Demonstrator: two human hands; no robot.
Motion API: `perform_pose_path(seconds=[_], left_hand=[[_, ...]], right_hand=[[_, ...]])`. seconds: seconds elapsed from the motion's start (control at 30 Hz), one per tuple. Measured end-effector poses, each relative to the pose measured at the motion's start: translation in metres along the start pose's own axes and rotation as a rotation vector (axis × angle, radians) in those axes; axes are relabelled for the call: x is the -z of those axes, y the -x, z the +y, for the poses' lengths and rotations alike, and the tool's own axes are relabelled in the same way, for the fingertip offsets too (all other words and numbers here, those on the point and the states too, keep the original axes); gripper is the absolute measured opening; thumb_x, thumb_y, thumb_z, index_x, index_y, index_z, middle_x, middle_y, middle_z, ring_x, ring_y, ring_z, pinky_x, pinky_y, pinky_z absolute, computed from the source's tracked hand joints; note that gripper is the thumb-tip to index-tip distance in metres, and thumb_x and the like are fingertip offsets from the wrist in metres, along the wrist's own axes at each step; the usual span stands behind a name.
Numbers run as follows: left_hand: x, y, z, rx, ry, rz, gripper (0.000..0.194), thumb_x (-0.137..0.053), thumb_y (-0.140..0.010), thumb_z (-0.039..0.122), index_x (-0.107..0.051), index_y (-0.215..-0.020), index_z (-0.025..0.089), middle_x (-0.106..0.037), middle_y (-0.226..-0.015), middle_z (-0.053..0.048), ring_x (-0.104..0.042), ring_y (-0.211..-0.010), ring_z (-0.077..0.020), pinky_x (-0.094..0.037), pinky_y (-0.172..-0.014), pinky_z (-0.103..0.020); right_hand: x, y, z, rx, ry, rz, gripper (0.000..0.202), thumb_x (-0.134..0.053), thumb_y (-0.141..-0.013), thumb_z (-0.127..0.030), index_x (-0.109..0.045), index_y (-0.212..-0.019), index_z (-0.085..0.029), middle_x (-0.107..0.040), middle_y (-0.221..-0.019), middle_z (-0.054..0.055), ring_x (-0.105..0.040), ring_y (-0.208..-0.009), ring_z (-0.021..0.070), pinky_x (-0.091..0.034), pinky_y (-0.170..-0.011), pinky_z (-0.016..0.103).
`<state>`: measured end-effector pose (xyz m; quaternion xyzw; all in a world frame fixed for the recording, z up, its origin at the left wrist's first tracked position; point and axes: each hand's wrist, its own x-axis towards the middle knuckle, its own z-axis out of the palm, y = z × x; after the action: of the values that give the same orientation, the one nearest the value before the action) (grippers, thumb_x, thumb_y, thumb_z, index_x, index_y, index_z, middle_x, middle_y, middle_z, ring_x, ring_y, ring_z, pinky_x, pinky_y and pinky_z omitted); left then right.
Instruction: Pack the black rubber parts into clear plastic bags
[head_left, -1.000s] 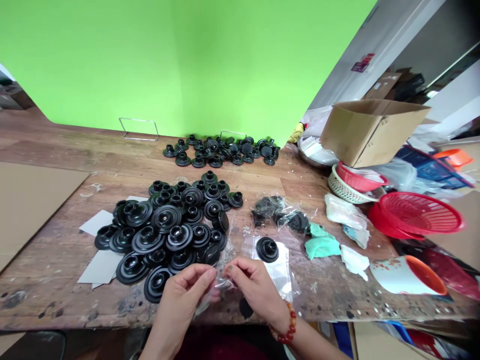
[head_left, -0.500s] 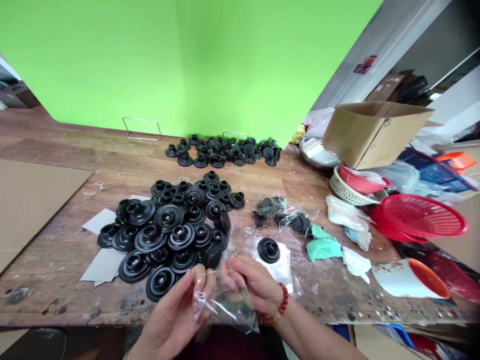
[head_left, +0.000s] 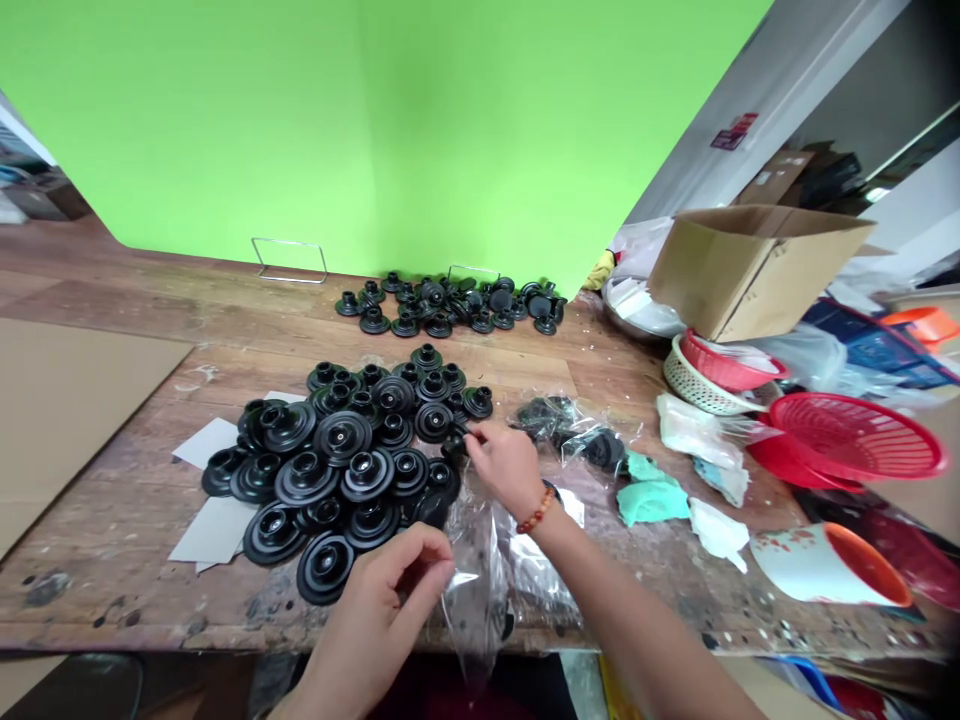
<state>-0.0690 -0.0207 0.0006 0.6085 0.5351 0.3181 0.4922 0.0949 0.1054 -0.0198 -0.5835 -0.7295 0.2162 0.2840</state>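
Note:
My left hand (head_left: 390,595) pinches a clear plastic bag (head_left: 476,590) between thumb and fingers, and the bag hangs down over the table's front edge. Farther forward, my right hand (head_left: 506,465), with a beaded bracelet on its wrist, has its fingertips closed on a small black knob (head_left: 454,441) at the right side of a pile. That pile (head_left: 341,437) is made of several black round knobs with wide ringed flanges, some stem up and some tilted. Under my right forearm lie flat clear bags (head_left: 536,565), and another black knob (head_left: 551,490) there is mostly hidden.
Bagged black pieces (head_left: 570,430) lie right of the pile. More black knobs (head_left: 450,305) line the green board (head_left: 360,130). Grey cards (head_left: 214,530) stick out at left. On the right are green cloths (head_left: 651,495), a white tube (head_left: 825,562), red baskets (head_left: 862,440) and a cardboard box (head_left: 757,270).
My right hand has let go of the bag and moved forward to the black knob at the pile's edge. The left hand keeps the bag, which now hangs longer. The view has shifted slightly.

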Motion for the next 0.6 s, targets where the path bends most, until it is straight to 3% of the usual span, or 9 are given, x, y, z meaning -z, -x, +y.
perform_pose_path(seconds=[0.1, 0.23, 0.4, 0.53, 0.6], left_hand=[[-0.001, -0.001, 0.000, -0.063, -0.086, -0.025, 0.015, -0.050, -0.092, 0.028, -0.061, -0.082, 0.024, -0.064, -0.082, 0.002, -0.058, -0.076, -0.0148, -0.041, -0.069, -0.023], [-0.004, -0.006, 0.001, -0.136, -0.118, -0.048, 0.015, -0.053, -0.091, 0.027, -0.065, -0.082, 0.024, -0.065, -0.082, 0.001, -0.060, -0.078, -0.0156, -0.043, -0.072, -0.024], [-0.008, -0.010, -0.004, -0.186, 0.008, 0.101, 0.011, -0.060, -0.087, 0.027, -0.067, -0.080, 0.025, -0.063, -0.081, -0.001, -0.060, -0.078, -0.0160, -0.044, -0.071, -0.024], [-0.014, -0.010, -0.014, -0.129, 0.227, 0.235, 0.008, -0.064, -0.084, 0.028, -0.067, -0.077, 0.026, -0.059, -0.088, -0.003, -0.058, -0.085, -0.0177, -0.045, -0.073, -0.025], [-0.017, -0.011, -0.017, -0.079, 0.299, 0.274, 0.008, -0.067, -0.082, 0.029, -0.068, -0.075, 0.025, -0.056, -0.099, -0.005, -0.056, -0.098, -0.0207, -0.045, -0.078, -0.026]], right_hand=[[0.029, 0.005, -0.002, -0.036, -0.198, -0.031, 0.023, -0.052, -0.089, -0.029, -0.069, -0.080, -0.016, -0.067, -0.072, 0.003, -0.057, -0.064, 0.0142, -0.041, -0.062, 0.025], [0.054, 0.017, -0.009, -0.257, -0.717, -0.237, 0.027, -0.065, -0.080, -0.041, -0.069, -0.082, -0.014, -0.049, -0.052, -0.005, -0.036, -0.045, 0.0070, -0.026, -0.044, 0.021], [0.048, 0.033, -0.001, -0.408, -0.864, -0.432, 0.029, -0.075, -0.070, -0.040, -0.067, -0.074, -0.013, -0.044, -0.048, -0.007, -0.029, -0.042, 0.0037, -0.017, -0.040, 0.019], [0.041, 0.039, 0.015, -0.497, -0.958, -0.475, 0.030, -0.079, -0.063, -0.038, -0.062, -0.071, -0.014, -0.046, -0.048, -0.007, -0.031, -0.040, 0.0032, -0.015, -0.038, 0.018], [0.040, 0.040, 0.021, -0.505, -0.957, -0.506, 0.030, -0.080, -0.063, -0.038, -0.062, -0.070, -0.014, -0.045, -0.047, -0.008, -0.030, -0.039, 0.0032, -0.015, -0.038, 0.018]])
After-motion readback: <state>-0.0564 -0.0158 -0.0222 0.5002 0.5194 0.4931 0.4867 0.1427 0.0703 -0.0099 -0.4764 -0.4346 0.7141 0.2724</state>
